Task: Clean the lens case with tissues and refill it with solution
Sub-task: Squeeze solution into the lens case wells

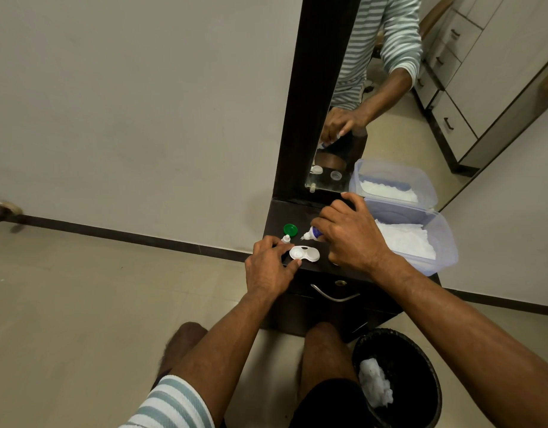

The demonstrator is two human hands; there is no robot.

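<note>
A: Where is the lens case (304,253)?
B: On the dark worktop (300,215), near its front edge, wells uncovered. The left hand (268,267) pinches its left end between thumb and fingers.
A: And the right hand (350,234)?
B: Wrapped round the solution bottle (312,233), tipped with its nozzle toward the case; most of the bottle is hidden by fingers.
A: The caps?
B: A green cap (290,229) lies behind. A small white cap (285,239) peeks out beside the left fingers.
A: Tissues?
B: In the clear tub (445,242) at right.
</note>
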